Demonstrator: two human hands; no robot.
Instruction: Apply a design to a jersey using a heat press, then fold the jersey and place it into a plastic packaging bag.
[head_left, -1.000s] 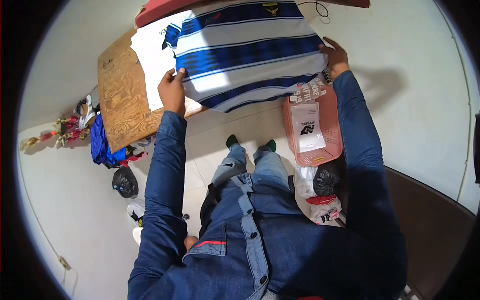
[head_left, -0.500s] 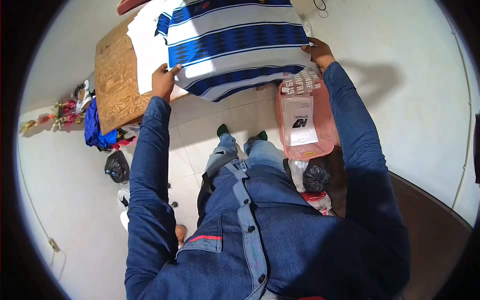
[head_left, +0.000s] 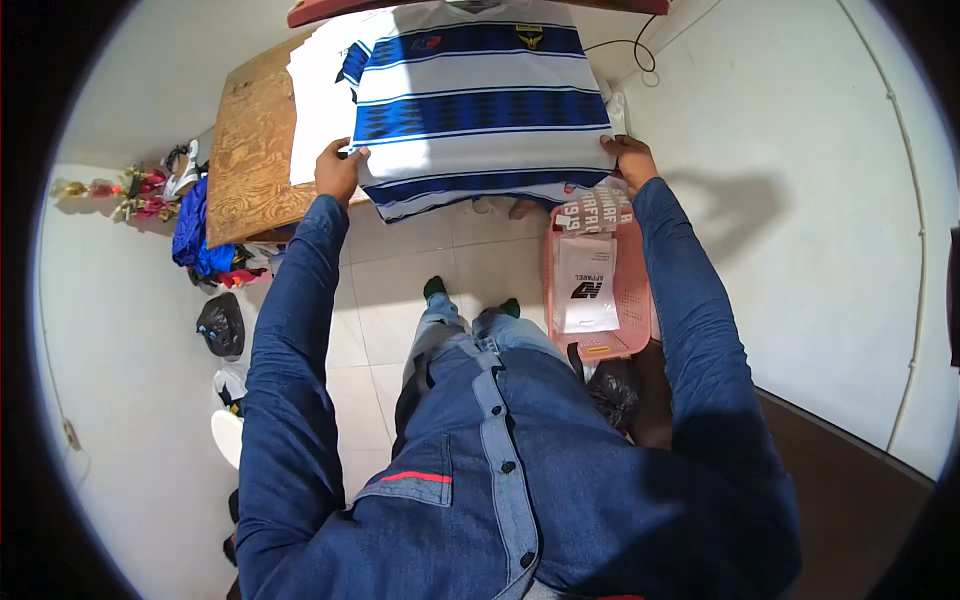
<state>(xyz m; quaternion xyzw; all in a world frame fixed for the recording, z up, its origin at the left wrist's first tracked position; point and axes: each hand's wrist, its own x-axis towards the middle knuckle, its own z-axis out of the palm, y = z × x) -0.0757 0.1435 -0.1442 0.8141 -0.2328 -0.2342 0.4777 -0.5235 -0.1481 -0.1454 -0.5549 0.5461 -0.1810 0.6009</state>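
A white jersey with wide patterned blue stripes and small chest emblems [head_left: 470, 110] lies stretched at the top of the view, its lower part overhanging an edge. My left hand [head_left: 340, 168] pinches its left side near the hem, and my right hand [head_left: 630, 158] grips the right side at about the same height. Under and left of the jersey are white sheets [head_left: 312, 110] on a plywood table [head_left: 245, 150]. A red bar-like piece of equipment [head_left: 305, 14] runs behind it, partly out of view.
Below my right hand a pink basket [head_left: 630, 330] holds packages. Black bags [head_left: 220, 325] lie on the floor at left, beside piled blue fabric [head_left: 190, 235], shoes and dried flowers [head_left: 140, 190]. A loose cable [head_left: 645, 60] hangs at upper right, near the wall.
The jersey has shifted left since a second ago. My right hand has come leftward and lower, so both hands now sit nearly level, still holding the fabric.
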